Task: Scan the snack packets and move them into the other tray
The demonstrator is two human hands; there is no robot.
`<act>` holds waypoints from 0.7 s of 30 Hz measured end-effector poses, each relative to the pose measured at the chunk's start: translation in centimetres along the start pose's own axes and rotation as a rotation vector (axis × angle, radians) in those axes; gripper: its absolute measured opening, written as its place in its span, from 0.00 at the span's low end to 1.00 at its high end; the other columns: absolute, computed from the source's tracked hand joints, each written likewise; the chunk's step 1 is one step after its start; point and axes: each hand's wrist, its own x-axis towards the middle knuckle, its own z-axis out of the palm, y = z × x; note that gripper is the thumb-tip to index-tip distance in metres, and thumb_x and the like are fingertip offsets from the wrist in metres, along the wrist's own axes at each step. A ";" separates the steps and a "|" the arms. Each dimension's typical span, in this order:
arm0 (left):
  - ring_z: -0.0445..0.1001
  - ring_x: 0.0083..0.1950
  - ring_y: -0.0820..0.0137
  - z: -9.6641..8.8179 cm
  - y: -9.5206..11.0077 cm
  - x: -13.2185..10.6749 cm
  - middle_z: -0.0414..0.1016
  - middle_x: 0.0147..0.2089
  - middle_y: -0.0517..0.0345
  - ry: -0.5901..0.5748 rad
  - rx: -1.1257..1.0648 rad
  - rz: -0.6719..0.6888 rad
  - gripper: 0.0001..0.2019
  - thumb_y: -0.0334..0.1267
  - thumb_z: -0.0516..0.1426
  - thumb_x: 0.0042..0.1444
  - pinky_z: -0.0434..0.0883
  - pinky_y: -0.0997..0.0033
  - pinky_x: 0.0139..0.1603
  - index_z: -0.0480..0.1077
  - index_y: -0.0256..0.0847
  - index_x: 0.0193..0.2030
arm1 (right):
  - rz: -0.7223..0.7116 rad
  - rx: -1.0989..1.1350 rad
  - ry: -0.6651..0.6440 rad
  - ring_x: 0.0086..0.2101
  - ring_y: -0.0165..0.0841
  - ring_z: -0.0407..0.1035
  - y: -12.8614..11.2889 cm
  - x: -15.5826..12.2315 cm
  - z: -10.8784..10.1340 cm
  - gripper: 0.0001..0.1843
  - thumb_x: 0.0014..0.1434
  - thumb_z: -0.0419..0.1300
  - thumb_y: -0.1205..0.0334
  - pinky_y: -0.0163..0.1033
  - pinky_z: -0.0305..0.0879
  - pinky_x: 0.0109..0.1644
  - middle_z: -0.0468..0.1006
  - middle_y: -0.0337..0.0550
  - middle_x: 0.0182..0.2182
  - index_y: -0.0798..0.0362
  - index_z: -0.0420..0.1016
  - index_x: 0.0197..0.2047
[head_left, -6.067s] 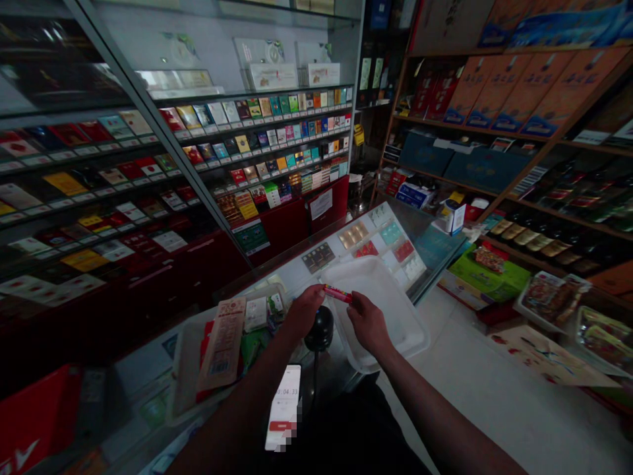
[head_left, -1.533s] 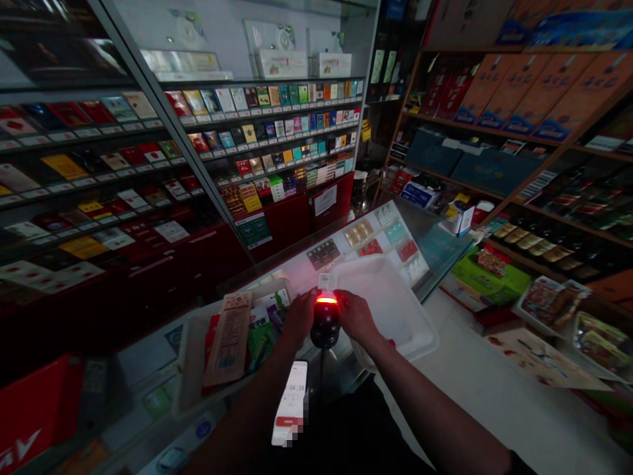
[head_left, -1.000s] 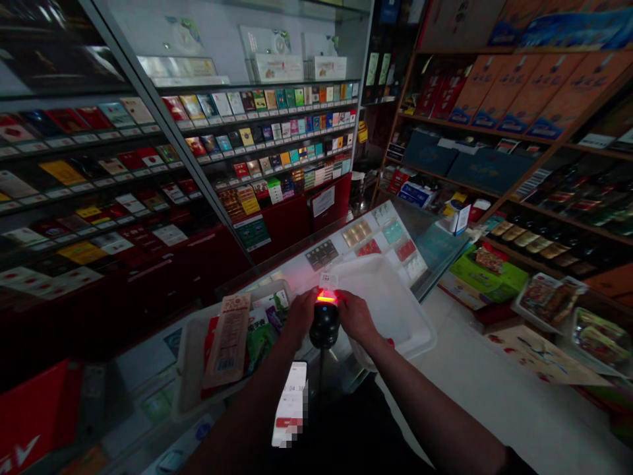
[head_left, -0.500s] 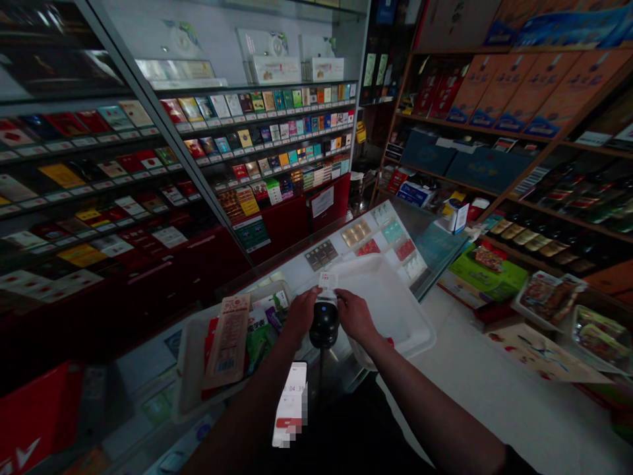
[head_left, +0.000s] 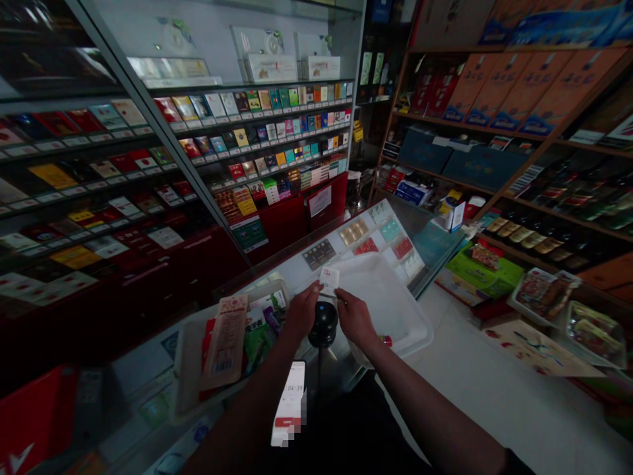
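Between both hands is a small white packet with red and dark print. My left hand pinches its left edge, and my right hand grips the right edge. Right below the packet stands a black rounded device with a blue light on top and a cable running toward me. Left of it, a white tray holds a long pinkish package and several green and purple packets. On the right, a larger white tray contains a small red item, partly hidden by my right forearm.
A lit phone lies in front of me. The glass counter displays packs in rows. Shelves of small boxes rise behind it. At right are shelves with orange boxes and bottles, plus trays of packaged food low down.
The white packet has moved slightly up and away from the black device, still in both hands. More of the red item in the right tray shows. The view has shifted slightly.
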 end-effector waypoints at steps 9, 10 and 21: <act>0.69 0.66 0.63 0.9 3.3 -0.7 0.74 0.62 0.53 -0.032 0.004 0.079 0.23 0.47 0.46 0.69 0.62 0.61 0.69 0.73 0.40 0.60 | 0.094 0.031 0.087 0.51 0.38 0.75 -0.2 -0.5 -2.1 0.24 0.61 0.52 0.64 0.43 0.67 0.60 0.80 0.51 0.52 0.58 0.77 0.57; 0.69 0.66 0.63 1.2 3.7 -1.0 0.74 0.63 0.53 -0.043 0.017 0.087 0.23 0.47 0.46 0.69 0.62 0.61 0.70 0.73 0.40 0.60 | 0.104 0.033 0.096 0.50 0.39 0.76 -0.1 -0.7 -2.4 0.24 0.61 0.52 0.63 0.43 0.67 0.60 0.80 0.51 0.52 0.58 0.77 0.57; 0.66 0.68 0.62 6.9 6.7 -4.2 0.74 0.62 0.46 -0.285 0.171 0.215 0.22 0.44 0.45 0.68 0.59 0.61 0.71 0.76 0.38 0.54 | 0.241 0.041 0.145 0.46 0.42 0.77 3.6 -4.8 -6.5 0.26 0.60 0.53 0.53 0.47 0.71 0.54 0.81 0.54 0.48 0.59 0.78 0.55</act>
